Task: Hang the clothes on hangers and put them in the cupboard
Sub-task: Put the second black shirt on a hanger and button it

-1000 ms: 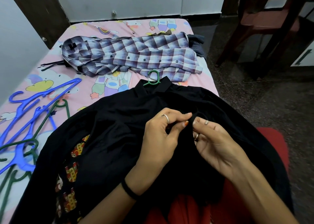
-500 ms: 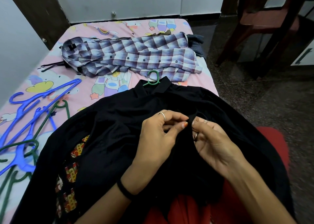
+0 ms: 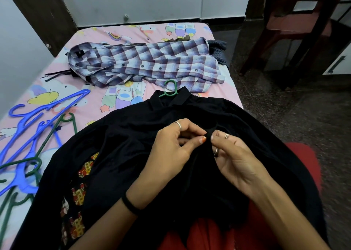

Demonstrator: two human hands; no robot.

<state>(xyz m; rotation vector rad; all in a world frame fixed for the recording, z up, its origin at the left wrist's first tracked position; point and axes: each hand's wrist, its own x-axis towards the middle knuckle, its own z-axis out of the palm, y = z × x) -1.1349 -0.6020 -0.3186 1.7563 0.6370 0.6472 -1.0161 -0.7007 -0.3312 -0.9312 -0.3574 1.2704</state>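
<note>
A black shirt [image 3: 121,139] lies spread over the bed's near end and my lap, with a green hanger [image 3: 171,90] inside it; only the hook shows above the collar. My left hand [image 3: 171,151] and my right hand [image 3: 233,158] meet at the middle of the shirt's front, each pinching the black cloth between thumb and fingertips. A purple checked shirt [image 3: 152,65] lies flat further up the bed.
Several loose blue hangers [image 3: 28,124] and dark green hangers [image 3: 57,134] lie on the pink cartoon bedsheet [image 3: 121,33] at the left. A dark garment [image 3: 218,48] peeks out behind the checked shirt. A brown plastic chair [image 3: 296,22] stands on the dark floor at the right.
Both hands stay at the same spot on the shirt front; the fingertips have closed in slightly on the cloth. Nothing else has moved.
</note>
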